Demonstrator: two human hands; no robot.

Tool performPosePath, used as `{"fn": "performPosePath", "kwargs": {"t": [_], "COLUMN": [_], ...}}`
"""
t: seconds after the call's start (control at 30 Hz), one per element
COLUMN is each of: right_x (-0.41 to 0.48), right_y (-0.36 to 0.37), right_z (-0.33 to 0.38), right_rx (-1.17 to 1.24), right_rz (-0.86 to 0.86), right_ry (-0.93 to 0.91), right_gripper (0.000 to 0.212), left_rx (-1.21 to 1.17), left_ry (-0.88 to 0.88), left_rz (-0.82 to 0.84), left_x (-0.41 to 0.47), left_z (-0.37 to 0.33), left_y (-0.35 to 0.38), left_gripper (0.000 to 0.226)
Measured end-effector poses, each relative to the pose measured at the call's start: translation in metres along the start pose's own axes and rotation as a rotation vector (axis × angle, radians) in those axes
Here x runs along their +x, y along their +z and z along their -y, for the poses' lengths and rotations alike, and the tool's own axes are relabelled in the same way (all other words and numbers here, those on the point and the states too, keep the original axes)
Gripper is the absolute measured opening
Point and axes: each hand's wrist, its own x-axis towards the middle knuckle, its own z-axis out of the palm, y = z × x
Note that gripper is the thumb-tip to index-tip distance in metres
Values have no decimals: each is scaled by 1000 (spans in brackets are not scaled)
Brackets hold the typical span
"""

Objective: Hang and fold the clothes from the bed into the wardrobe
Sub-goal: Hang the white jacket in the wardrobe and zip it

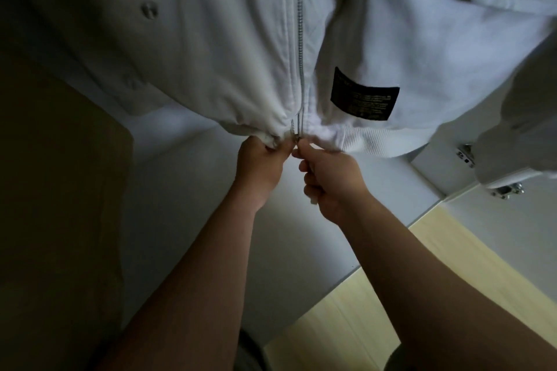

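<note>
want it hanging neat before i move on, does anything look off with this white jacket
Nothing looks torn or stained. The only oddity is the hem of the white jacket, which is bunched at the base of the zipper, where the left hand and right hand pinch it. Above that the zipper runs straight.

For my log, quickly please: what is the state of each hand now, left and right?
Left hand: closed, gripping the hem of the white jacket beside the zipper.
Right hand: closed, pinching the bottom end of the zipper.
</note>
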Motion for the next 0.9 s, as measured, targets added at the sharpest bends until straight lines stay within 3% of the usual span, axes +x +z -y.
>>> {"fn": "performPosePath", "kwargs": {"t": [0.1,0.2,0.4,0.47,0.57,0.63,0.7,0.73,0.83,0.9], "right_x": [-6,-16,-46,-51,-49,-45,-41,-40,-38,-40], "right_y": [0,3,32,37,40,39,38,38,39,42], "right_z": [5,23,77,77,64,58,55,54,53,53], "right_rx": [126,199,202,199,163,102,46,27,8,13], "right_rz": [117,182,307,304,231,201,185,181,197,214], "right_ry": [131,138,-172,-213,-235,-293,-340,-354,-363,-351], "right_gripper": [35,35,39,39,34,29,28,29,32,34], "left_rx": [-91,-61,212,179,-58,100,553,644,443,347], "left_ry": [-17,-18,102,37,-143,-148,-12,98,425,521], "left_rz": [54,95,-17,-43,-63,-50,-127,-230,-377,-400], "left_x": [1,-3,10,10,7,6,4,2,-1,0], "left_z": [0,-3,-7,-11,-18,-18,-14,-15,-23,-26], "left_y": [2,5,-14,-14,-12,-14,-15,-16,-17,-13], "left_gripper": [17,17,36,32,14,35,59,60,35,31]}}
